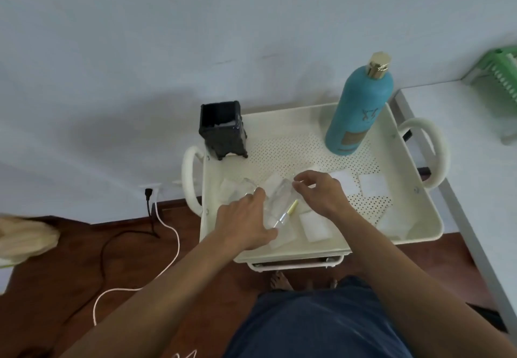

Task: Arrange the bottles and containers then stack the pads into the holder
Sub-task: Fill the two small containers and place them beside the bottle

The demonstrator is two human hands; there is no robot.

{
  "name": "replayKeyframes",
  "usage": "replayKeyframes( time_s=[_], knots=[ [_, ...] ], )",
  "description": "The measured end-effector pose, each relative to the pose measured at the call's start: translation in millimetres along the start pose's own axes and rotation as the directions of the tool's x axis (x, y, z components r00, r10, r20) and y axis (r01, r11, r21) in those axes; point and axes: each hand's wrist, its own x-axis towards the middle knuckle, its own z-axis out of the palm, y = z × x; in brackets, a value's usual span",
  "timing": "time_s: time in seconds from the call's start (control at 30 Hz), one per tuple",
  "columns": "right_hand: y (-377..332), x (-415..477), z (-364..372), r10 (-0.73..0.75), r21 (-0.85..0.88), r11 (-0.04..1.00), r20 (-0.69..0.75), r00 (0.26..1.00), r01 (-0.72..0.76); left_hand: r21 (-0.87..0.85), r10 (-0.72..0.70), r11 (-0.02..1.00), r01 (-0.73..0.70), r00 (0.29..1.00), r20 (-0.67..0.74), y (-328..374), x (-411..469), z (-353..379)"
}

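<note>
I see my left hand (246, 217) and right hand (319, 190) both low over the cream tray (419, 217), at about 7 o'clock on it, because a clear bottle (281, 201) lies there on its side. My left hand curls around its lower end; my right fingers pinch near its top, but blur hides the grip. The bottle's long side runs from 7 to 1 o'clock. White pads (316, 224) lie flat around it. The black holder (222, 128) waits at 11 o'clock, the tall blue bottle (355, 111) at 1 o'clock.

Teal bottle (358, 111), gold cap (378, 66)
</note>
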Motion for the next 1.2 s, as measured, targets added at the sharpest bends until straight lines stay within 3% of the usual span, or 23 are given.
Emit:
replayKeyframes(
  time_s=[0.33, 0.53, 0.73, 0.9, 1.2],
  knots=[
    [11, 4, -1, 0.029, 0.044, 0.998, 0.098, 0.995, -0.033, 0.001, -0.039, 0.999, 0.039, 0.999, -0.017, 8, 3, 6],
    [19, 7, -7, 0.022, 0.126, 0.992, 0.066, 0.998, -0.031, -0.115, -0.066, 0.991, 0.064, 0.998, -0.01, 14, 15, -28],
    [16, 16, -12, 0.032, 0.269, 0.962, 0.022, 0.999, -0.037, -0.285, -0.014, 0.958, -0.037, 0.984, -0.175, 28, 42, -70],
    [12, 30, -16, -0.017, 0.16, 0.987, -0.06, 0.998, 0.027, -0.338, 0.05, 0.928, -0.154, 0.954, -0.297, 46, 73, -97],
    [8, 61, -16, -0.013, -0.121, 0.993, -0.132, 0.991, -0.003, -0.208, 0.154, 0.949, -0.236, 0.925, -0.348, 74, 115, -99]
  ],
)
